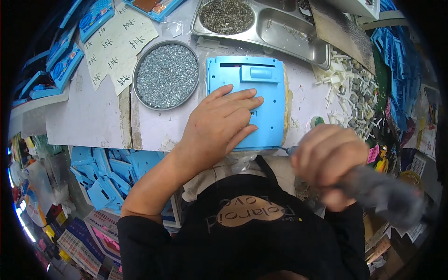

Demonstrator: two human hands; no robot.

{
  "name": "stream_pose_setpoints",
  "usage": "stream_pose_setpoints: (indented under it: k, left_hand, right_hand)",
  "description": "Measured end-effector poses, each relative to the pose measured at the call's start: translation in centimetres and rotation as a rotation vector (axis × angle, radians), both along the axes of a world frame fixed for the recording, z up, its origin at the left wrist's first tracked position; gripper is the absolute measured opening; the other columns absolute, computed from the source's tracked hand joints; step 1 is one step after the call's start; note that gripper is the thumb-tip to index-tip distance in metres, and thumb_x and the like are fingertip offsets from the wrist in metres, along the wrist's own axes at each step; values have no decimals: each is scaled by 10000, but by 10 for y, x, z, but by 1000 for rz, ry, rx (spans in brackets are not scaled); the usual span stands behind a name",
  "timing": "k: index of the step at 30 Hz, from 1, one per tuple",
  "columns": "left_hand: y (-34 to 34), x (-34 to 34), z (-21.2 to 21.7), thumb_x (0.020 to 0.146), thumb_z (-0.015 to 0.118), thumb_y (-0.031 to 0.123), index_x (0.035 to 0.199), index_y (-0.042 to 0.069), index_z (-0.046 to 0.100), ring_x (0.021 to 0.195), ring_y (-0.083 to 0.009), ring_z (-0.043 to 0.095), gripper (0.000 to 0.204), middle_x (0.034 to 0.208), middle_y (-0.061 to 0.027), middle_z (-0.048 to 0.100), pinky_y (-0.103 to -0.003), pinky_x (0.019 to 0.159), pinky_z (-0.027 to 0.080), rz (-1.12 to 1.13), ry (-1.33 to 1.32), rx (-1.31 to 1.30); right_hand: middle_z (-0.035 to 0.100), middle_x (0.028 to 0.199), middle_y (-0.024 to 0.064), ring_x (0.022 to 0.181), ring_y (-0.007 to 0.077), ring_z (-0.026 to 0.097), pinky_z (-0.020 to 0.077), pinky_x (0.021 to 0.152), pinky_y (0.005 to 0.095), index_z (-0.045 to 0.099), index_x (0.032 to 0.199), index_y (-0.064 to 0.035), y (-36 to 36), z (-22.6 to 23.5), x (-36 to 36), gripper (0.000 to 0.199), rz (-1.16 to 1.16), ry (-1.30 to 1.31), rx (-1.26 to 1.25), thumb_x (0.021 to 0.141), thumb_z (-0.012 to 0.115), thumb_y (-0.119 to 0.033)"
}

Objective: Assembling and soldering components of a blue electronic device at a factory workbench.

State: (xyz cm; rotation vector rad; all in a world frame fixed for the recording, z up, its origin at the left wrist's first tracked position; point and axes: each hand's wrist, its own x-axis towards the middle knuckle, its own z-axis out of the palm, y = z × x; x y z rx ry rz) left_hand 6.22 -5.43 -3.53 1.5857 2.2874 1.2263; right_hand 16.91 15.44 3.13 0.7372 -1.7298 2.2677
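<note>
The blue casing (268, 109) lies flat on the table (88, 116), and everything else can be placed around it. The left hand (221, 116) rests across its middle, back of the hand up, fingers somewhat apart and pressed to the surface rather than closed around anything. Off the casing's near right corner, the right hand (329, 158) has its fingers clamped on a dark power screwdriver (380, 193), blurred, with its thin tip at that corner; whether it touches or sits just beside it, I cannot tell.

Left of the casing stands a round dish (135, 84) of small silvery pieces, apparently screws. Beyond its far edge is a metal tray (305, 44) with more small metal pieces; to its right lie white and grey plastic parts (352, 91). More blue casings (105, 186) are piled to its near left.

The step in hand looks like fastening a screw near that corner. The next move seems to call for a steady left palm and a tip held straight and seated, lest it slip off the edge.
</note>
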Motion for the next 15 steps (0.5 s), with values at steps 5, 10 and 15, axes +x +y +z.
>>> stream_pose_setpoints:
  k: [5,10,15]
  left_hand:
    - [-2,0,0,842,797,143,829,66,589,1282,-278,637,222,1291,-88,719,-502,1095,461,-6,-37,7]
    - [0,-2,5,858,782,148,846,63,606,1296,-272,626,196,1295,-85,717,-501,1092,461,-12,-68,1]
    - [-2,-2,3,863,779,150,891,56,645,1299,-265,625,166,1306,-84,711,-503,1088,462,-21,-77,-11]
  right_hand:
    - [577,599,41,469,200,551,493,476,317,567,847,-70,-9,-5,-17,214,-43,32,88,894,746,-179]
    - [576,600,27,470,187,548,486,465,324,560,830,-76,-10,-7,-26,212,-14,42,120,884,749,-156]
    - [569,609,53,501,213,557,485,488,351,560,781,-61,17,5,-44,199,-24,-3,10,862,737,-105]
